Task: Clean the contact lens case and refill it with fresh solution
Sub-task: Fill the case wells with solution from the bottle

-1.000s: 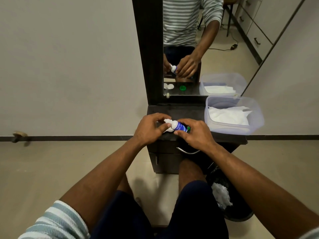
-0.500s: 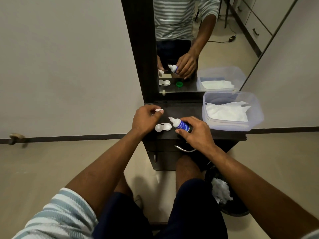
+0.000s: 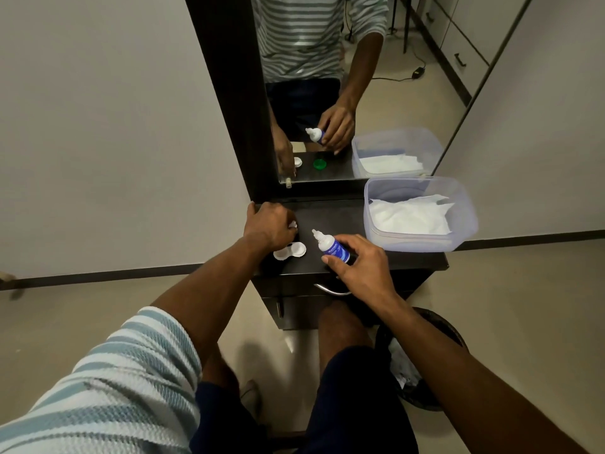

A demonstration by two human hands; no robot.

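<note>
A white contact lens case [image 3: 290,250] lies open on the dark cabinet top [image 3: 340,221], both wells uncovered. My right hand [image 3: 360,267] grips a blue solution bottle [image 3: 330,247] with a white nozzle, uncapped and tilted toward the case. My left hand [image 3: 270,226] is just behind the case with its fingers curled round a small white cap [image 3: 293,224], of which only a sliver shows. A green lid appears only as a reflection in the mirror [image 3: 319,164]; on the real top my right hand hides it.
A clear plastic tub [image 3: 422,239] holding white tissues stands at the right of the cabinet top. The mirror [image 3: 327,77] rises behind. A black bin [image 3: 425,355] with crumpled tissue sits on the floor at right. A drawer handle [image 3: 330,291] juts below the top's edge.
My left hand pulled the white cap off the bottle and carried it back-left, behind the case. The lens case came into view. My right hand kept the bottle tilted.
</note>
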